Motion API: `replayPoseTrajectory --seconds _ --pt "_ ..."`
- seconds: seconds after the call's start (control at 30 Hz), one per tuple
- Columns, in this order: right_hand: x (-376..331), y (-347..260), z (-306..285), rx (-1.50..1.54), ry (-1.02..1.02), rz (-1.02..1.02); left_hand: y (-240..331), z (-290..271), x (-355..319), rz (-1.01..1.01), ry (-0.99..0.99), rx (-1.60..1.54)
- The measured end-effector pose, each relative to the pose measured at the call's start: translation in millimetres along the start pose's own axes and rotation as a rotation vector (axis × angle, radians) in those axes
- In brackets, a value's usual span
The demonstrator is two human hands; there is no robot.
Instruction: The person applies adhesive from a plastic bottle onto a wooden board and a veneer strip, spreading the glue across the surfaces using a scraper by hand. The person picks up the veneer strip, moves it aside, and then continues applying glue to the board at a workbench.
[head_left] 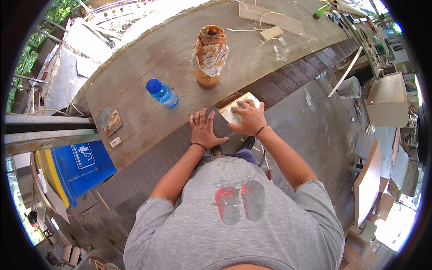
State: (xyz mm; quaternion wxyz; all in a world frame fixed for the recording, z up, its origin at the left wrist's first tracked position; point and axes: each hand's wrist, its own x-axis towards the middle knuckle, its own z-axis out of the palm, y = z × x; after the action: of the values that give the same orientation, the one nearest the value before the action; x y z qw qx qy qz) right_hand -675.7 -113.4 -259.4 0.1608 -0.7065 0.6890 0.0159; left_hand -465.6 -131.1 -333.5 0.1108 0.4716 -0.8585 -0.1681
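A long dark brown board point(288, 74) runs along the near edge of the worktable point(130, 76). My right hand point(249, 119) grips a pale, flat rectangular block point(228, 114) on this board, with the fingers curled over its top. What the block's underside is like stays hidden. To the left, my left hand point(204, 134) rests on the same board, fingers spread and holding nothing. Beyond my hands stands a brown-stained container point(210, 56) with torn, crusted wrapping and an open top. A clear water bottle with a blue cap point(163, 93) is left of it.
Thin wood offcuts point(271, 20) and crumpled clear plastic point(281, 53) lie at the table's far side. A blue bin point(83, 168) stands at the left. On the right are a bucket point(349, 87), a wooden box point(387, 101) and a leaning panel point(367, 183).
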Motion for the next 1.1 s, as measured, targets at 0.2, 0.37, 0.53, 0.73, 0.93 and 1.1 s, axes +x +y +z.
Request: replayPoseTrajectory --seconds 0.2,0.37,0.53,0.73,0.93,1.1 --pt "26.1 -6.2 -2.8 -0.044 0.017 -0.002 0.5 -1.0 1.1 0.002 0.006 -0.023" --pt "28.1 -12.6 -8.1 -0.039 -0.056 0.015 -0.3 -1.1 1.2 -0.012 -0.003 -0.02" --pt "30.9 -14.6 -10.0 -0.036 -0.014 0.042 -0.2 -2.2 1.9 -0.012 -0.006 -0.005" --pt "36.7 -10.6 -11.8 -0.077 -0.096 0.029 0.0 -0.5 2.2 -0.015 -0.003 0.004" --pt "40.4 -3.9 -33.7 -0.107 -0.254 0.023 1.9 -5.4 0.8 -0.027 -0.025 0.004" --pt "23.6 22.4 -42.1 -0.148 -0.341 0.093 2.5 -5.3 1.2 -0.027 -0.031 0.01"
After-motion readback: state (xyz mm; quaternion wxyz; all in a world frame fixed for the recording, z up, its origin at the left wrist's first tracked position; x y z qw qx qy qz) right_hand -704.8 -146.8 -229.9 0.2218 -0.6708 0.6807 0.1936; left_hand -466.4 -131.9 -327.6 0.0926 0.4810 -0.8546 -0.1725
